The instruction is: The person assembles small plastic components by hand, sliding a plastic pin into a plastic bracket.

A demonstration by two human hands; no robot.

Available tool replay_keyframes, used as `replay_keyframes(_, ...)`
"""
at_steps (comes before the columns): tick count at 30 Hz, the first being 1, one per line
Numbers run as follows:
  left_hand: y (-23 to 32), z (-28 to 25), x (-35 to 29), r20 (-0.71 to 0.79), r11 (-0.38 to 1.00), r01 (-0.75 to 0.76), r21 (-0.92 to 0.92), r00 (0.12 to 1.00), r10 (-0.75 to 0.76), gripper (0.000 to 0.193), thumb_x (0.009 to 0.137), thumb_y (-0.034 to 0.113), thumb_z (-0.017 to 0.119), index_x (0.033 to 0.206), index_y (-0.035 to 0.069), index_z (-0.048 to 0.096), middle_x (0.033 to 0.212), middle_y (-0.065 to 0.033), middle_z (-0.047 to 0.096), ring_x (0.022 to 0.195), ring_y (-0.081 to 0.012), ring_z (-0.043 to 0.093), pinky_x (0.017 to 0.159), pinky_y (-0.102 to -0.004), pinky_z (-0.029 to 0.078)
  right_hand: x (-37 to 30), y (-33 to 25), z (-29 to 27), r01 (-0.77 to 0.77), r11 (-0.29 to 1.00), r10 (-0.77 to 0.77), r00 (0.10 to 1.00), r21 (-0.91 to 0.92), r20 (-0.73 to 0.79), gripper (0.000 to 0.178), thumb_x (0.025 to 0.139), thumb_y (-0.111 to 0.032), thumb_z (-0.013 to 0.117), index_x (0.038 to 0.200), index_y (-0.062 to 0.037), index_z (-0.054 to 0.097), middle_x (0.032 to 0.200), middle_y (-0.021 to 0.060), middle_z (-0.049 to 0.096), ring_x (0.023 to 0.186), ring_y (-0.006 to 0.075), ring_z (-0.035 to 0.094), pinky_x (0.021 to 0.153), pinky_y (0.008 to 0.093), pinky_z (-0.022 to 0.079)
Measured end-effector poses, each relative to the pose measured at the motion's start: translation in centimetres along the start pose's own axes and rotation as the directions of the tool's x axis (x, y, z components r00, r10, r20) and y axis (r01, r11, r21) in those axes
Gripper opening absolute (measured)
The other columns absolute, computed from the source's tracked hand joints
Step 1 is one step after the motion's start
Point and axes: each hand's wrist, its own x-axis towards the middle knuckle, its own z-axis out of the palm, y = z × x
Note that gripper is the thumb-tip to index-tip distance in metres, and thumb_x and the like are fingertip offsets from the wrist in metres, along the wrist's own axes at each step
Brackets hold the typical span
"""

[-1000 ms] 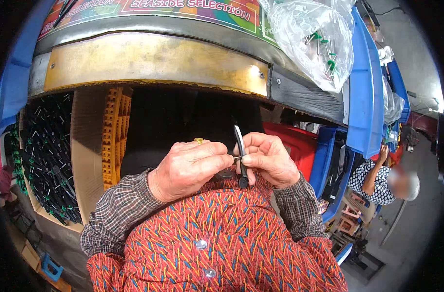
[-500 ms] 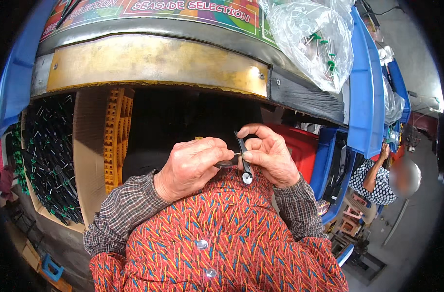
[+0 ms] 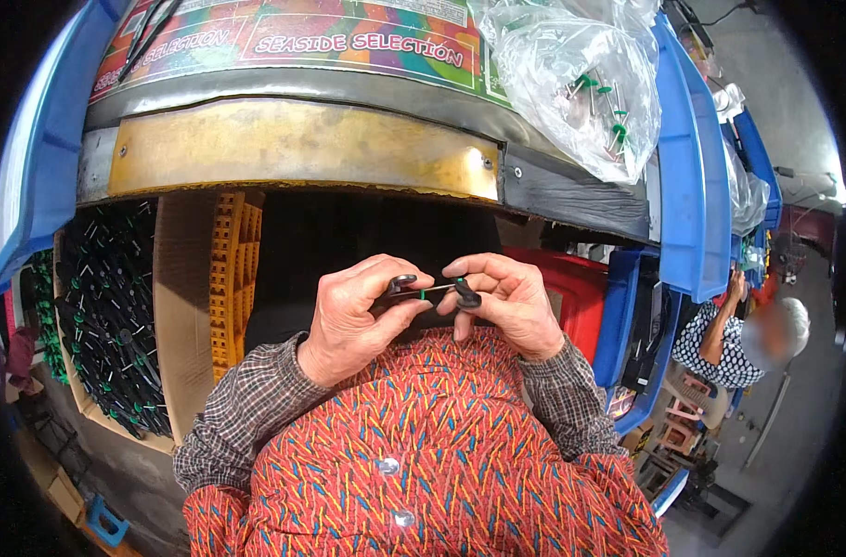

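Above my lap, my left hand [image 3: 348, 316] pinches a black plastic piece [image 3: 400, 285] with a rounded end. From it a thin metal pin [image 3: 439, 289] with a green collar stretches across to a second, short-looking black piece [image 3: 466, 297] with a green spot on top. My right hand [image 3: 525, 311] grips that second piece between thumb and fingers. The two hands face each other, a small gap apart, with the pin bridging it. Whether the pin enters the right-hand piece cannot be made out.
The worktable's metal edge [image 3: 302, 148] runs ahead of my hands. On top lies a clear bag [image 3: 571, 121] of green-headed pins. At left stands a cardboard box [image 3: 183, 316] of black parts beside an orange plastic crate [image 3: 233, 278]. Blue bins [image 3: 692, 176] and a person [image 3: 720, 343] are at right.
The black piece in my right hand has turned from lengthwise to nearly end-on. My left hand has shifted slightly, and more of its black piece, with the green collar, now shows.
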Motion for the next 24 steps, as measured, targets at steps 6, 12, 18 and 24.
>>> replay_keyframes(6, 0.1, -0.1, 0.0, -0.011, 0.996, 0.089, -0.030, 0.996, -0.090, 0.024, 0.072, -0.004, 0.073, 0.095, -0.001, 0.066, 0.088, -0.0100, 0.066, 0.076, -0.0142, 0.066, 0.066, -0.0243, 0.052, 0.4, 0.1, 0.1, 0.031, 0.994, -0.038, 0.997, -0.102, -0.068, 0.018, 0.088, -0.004, 0.062, 0.104, 0.0043, 0.062, 0.073, 0.0077, 0.066, 0.056, 0.0074, 0.060, 0.049, 0.0188, 0.048)
replay_keyframes(12, 0.3, 0.1, -0.2, -0.036, 0.964, 0.197, -0.177, 0.978, -0.206, 0.022, 0.076, -0.002, 0.074, 0.097, -0.001, 0.066, 0.088, -0.0048, 0.066, 0.080, -0.0091, 0.063, 0.069, -0.0234, 0.052, 0.4, -0.4, 0.5, 0.020, 0.971, -0.054, 0.989, -0.238, -0.140, 0.018, 0.087, -0.009, 0.066, 0.102, 0.0010, 0.066, 0.073, -0.0008, 0.062, 0.061, 0.0027, 0.055, 0.052, 0.0172, 0.044)
replay_keyframes(18, 1.5, -0.2, 0.1, 0.070, 0.799, 0.394, -0.454, 0.910, -0.409, 0.018, 0.087, 0.004, 0.066, 0.105, -0.001, 0.063, 0.085, -0.0033, 0.063, 0.070, -0.0061, 0.058, 0.061, -0.0209, 0.049, 0.7, 0.2, 0.1, 0.198, 0.917, -0.234, 0.970, -0.347, -0.066, 0.018, 0.088, -0.011, 0.066, 0.101, 0.0014, 0.065, 0.086, -0.0017, 0.061, 0.075, 0.0035, 0.053, 0.067, 0.0212, 0.044)
replay_keyframes(24, 0.6, 0.0, -0.3, 0.012, 0.864, 0.263, -0.430, 0.958, -0.286, 0.019, 0.096, 0.012, 0.055, 0.106, -0.002, 0.064, 0.106, -0.0111, 0.062, 0.083, -0.0141, 0.062, 0.071, -0.0274, 0.054, 0.8, 0.5, 1.1, 0.205, 0.966, -0.219, 0.972, -0.156, -0.080, 0.016, 0.094, -0.012, 0.059, 0.103, 0.0015, 0.061, 0.087, 0.0009, 0.061, 0.072, 0.0053, 0.057, 0.066, 0.0208, 0.048)
